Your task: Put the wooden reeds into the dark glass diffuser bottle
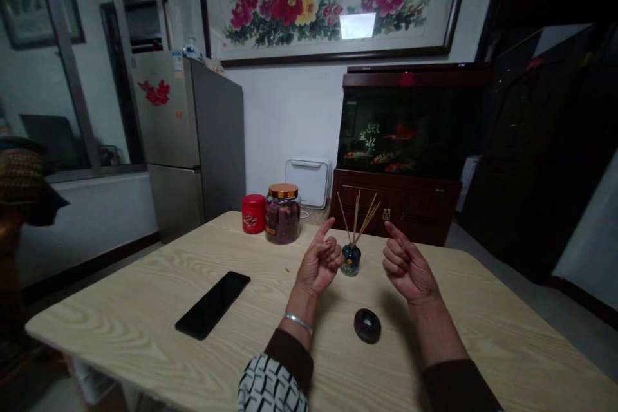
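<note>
Both my hands are raised above a light wooden table [145, 309], palms toward me. My left hand [319, 264] has its index finger pointing up and the other fingers curled; nothing shows in it. My right hand [406, 265] is posed the same way, index finger out, other fingers folded, holding nothing. Between them stands a small dark blue bottle [350, 260] with several thin sticks [357, 215] rising from it. My left hand is right beside the bottle. A small round dark lid or holder [367, 325] lies on the table nearer to me.
A black phone [213, 304] lies flat at the left. A glass jar with a copper lid [282, 214] and a red tin [253, 213] stand at the far edge. Behind are a grey fridge [193, 141], a fish tank on a cabinet [405, 135] and a white appliance [307, 181].
</note>
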`<state>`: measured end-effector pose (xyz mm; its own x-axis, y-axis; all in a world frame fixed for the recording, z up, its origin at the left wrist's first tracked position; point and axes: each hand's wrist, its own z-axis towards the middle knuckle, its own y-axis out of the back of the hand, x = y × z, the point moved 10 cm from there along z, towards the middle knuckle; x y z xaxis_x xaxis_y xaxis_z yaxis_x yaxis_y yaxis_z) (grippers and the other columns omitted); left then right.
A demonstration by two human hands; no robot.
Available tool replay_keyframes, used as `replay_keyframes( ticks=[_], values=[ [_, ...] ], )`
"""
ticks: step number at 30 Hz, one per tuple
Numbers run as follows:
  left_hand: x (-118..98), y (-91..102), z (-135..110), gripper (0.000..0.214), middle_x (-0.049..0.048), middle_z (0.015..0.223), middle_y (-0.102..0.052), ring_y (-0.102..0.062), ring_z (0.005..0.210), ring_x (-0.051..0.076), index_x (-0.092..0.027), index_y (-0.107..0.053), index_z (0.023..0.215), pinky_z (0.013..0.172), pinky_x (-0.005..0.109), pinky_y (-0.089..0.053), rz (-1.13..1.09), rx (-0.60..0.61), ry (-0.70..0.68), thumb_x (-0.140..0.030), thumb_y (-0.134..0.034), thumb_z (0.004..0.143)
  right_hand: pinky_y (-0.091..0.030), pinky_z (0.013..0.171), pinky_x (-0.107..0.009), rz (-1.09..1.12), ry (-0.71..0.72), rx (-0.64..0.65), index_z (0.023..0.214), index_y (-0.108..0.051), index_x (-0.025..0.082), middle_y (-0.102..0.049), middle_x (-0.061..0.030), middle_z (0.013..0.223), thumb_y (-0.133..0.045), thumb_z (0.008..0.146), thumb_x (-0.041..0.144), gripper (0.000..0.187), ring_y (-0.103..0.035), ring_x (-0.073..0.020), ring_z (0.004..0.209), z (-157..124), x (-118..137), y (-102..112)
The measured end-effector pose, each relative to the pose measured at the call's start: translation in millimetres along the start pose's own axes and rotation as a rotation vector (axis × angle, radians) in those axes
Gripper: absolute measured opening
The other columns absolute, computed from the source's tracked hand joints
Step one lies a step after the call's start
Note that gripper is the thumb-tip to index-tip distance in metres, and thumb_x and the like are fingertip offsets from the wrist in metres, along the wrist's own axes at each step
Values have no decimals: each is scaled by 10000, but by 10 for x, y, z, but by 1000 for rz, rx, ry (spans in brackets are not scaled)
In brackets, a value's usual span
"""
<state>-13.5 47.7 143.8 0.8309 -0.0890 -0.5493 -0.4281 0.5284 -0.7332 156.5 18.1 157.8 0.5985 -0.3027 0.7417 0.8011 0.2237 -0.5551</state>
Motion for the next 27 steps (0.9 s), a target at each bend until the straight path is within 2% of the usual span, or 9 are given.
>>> replay_keyframes(
  ticks=[4,7,9,13,17,19,22,25,27],
  values=[
    [367,807,43,427,39,974,-596,-544,768,104,-180,-623,1147,631,206,-386,466,-324,98,-192,-680,724,-431,533,-230,-697,-111,-302,1043,-663,206,-649,-28,810,-729,713,450,416,-602,-142,687,296,-450,675],
    [556,1193,47,429,88,1154,-589,-571,963,175,-197,-607,1127,783,282,-450,748,-402,90,-159,-673,705,-509,769,-349,-993,-108,-292,1123,-604,199,-690,-98,1024,-747,636,465,573,-648,-248,973,573,-747,816],
    [629,1298,66,482,108,1220,-571,-559,1055,206,-203,-580,1149,891,340,-452,882,-371,54,-132,-690,684,-501,847,-388,-1036,-114,-238,1100,-598,202,-693,-88,1026,-778,575,439,603,-643,-265,999,710,-943,827],
    [718,1326,86,632,143,1354,-501,-520,1198,262,-213,-497,1274,982,412,-439,1033,-259,43,-145,-708,682,-472,916,-432,-1138,-112,-195,996,-598,222,-689,-62,983,-760,575,404,486,-633,-269,964,744,-1112,853],
    [737,1194,59,833,164,1416,-455,-471,1275,300,-174,-425,1374,1075,433,-387,1152,-164,14,-200,-790,625,-470,934,-434,-1222,-104,-69,1043,-594,214,-679,-59,1005,-742,634,427,485,-631,-269,983,517,-1114,758],
    [800,1102,41,895,157,1366,-504,-507,1227,305,-165,-417,1384,1055,433,-409,1147,-98,33,-226,-828,591,-481,934,-409,-1169,-131,28,1115,-594,207,-682,-67,1049,-742,674,462,531,-638,-261,1009,371,-1141,634],
    [923,951,25,824,106,1190,-613,-590,1059,265,-167,-466,1324,942,391,-479,1062,20,91,-229,-836,590,-490,930,-389,-1060,-149,15,1203,-590,214,-689,-74,1084,-698,750,531,563,-644,-249,1028,236,-1144,468],
    [952,819,18,725,77,1075,-640,-603,932,212,-142,-497,1259,847,327,-495,1015,106,95,-207,-817,611,-491,924,-389,-987,-103,-2,999,-676,196,-714,-80,999,-579,835,614,460,-656,-245,968,248,-1153,216],
    [929,819,7,657,59,1011,-636,-585,858,180,-133,-521,1199,782,294,-487,1049,97,103,-216,-813,617,-492,919,-385,-905,-48,-45,803,-668,187,-724,-92,918,-536,849,661,494,-664,-238,913,323,-1064,55]
  ],
)
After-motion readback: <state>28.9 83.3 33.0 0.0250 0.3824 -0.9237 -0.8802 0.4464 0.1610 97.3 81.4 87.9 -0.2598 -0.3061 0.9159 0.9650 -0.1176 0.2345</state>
